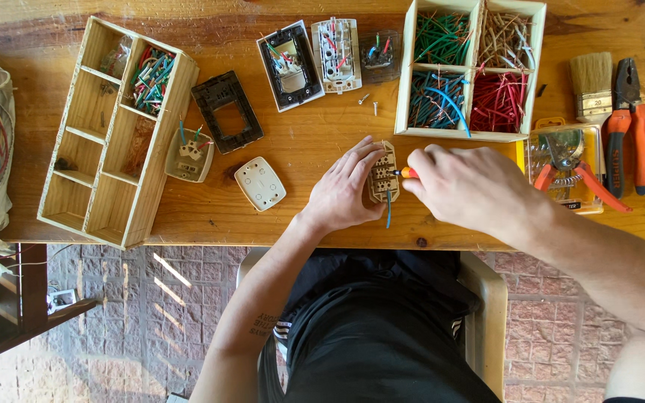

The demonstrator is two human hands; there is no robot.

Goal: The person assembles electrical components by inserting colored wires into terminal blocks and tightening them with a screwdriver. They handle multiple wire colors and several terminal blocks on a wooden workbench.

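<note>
My left hand (346,190) presses a beige switch module (383,174) against the wooden table (315,138), fingers wrapped over its left side. A green wire (389,209) hangs out of the module toward me. In my right hand (463,186) I hold a small screwdriver with an orange handle (409,172); its tip meets the module's right side, and most of the handle is hidden in my fist.
A four-part wooden box of cut wires (472,69) stands just behind my hands. Switch plates and modules (315,61), two loose screws (369,103), a white cover (260,183), a long divided tray (113,134), a brush (591,83), pliers (631,123) and a yellow case (565,168) surround them.
</note>
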